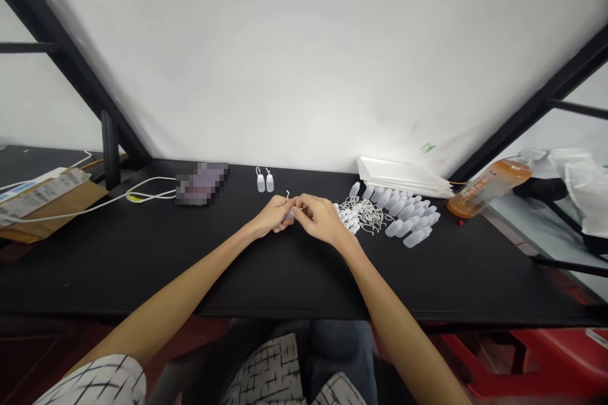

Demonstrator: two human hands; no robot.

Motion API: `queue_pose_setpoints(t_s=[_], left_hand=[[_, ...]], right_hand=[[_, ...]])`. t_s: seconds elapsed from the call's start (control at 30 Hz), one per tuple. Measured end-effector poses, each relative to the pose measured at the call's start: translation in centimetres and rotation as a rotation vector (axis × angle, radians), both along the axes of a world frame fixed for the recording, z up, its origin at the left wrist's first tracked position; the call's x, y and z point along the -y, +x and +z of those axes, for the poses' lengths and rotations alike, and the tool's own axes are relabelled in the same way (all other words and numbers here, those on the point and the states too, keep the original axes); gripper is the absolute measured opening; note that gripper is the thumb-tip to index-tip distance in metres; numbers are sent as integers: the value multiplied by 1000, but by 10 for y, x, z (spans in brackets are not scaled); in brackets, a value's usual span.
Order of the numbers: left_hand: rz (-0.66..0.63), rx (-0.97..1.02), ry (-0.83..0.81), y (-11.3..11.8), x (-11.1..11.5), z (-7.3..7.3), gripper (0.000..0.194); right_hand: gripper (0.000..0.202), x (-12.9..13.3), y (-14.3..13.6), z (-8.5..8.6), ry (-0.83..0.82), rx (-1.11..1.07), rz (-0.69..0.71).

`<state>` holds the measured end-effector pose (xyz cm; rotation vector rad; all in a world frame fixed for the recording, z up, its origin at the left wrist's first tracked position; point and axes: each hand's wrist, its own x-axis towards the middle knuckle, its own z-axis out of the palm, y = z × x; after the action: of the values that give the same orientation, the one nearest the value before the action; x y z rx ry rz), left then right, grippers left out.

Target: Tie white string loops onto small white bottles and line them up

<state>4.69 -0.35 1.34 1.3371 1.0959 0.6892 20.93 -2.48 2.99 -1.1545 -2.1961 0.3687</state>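
Held bottle: a small pale bottle (289, 216), mostly hidden by fingers, between the two hands above the middle of the table (304, 291); a white cord end (287, 193) projects above the grasp.
Left hand: the left hand (273, 215) is curled around the bottle, fingers closed.
Right hand: the right hand (319, 218) meets it from the other side, thumb and fingertips pinching at the bottle; whether on cap or cord cannot be told.
Looped pair: two capped bottles (265, 183) upright side by side beyond the left hand, each with a white cord at its top.
Caps and cords: white caps (349, 220) heaped just beside the right hand, with tangled white cords (373, 214) adjoining.
Bottle group: many translucent bottles (403, 210), close together, right of the cords.
Behind the group: a stack of white sheets (403, 177) near the wall (285, 63).
Right end: an orange drink bottle (489, 186), tilted in view.
Left end: a pixelated object (202, 183), white cable (152, 180) and cardboard box (61, 199).
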Motion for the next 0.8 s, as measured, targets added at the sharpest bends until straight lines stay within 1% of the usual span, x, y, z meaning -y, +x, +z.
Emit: queue_pose_setpoints(t_s=[0.1,0.17,0.3,0.43,0.5,0.6,0.7,0.8], left_hand=[[13,-21,1,1,1,0,48],[10,-24,1,2,2,-1,46],[8,17,-12,2,2,0,45],[42,84,-14,7,2,3,48],[74,78,-7,11,3,3,49],[134,27,11,16,5,2,48],[144,-11,14,17,7,4,47],[149,-12,-5,16,8,9,45]], right_hand=[[21,-5,-2,-6,-23,-28,45],[25,-7,-3,-9,-28,-4,57],[32,-4,-5,-7,52,119,-19],[23,-2,-1,-2,74,73,-12],[24,-4,1,-2,60,43,7],[34,-9,3,-4,17,41,29],[43,-11,4,-5,-52,10,19],[43,-10,6,-3,-135,-93,38]])
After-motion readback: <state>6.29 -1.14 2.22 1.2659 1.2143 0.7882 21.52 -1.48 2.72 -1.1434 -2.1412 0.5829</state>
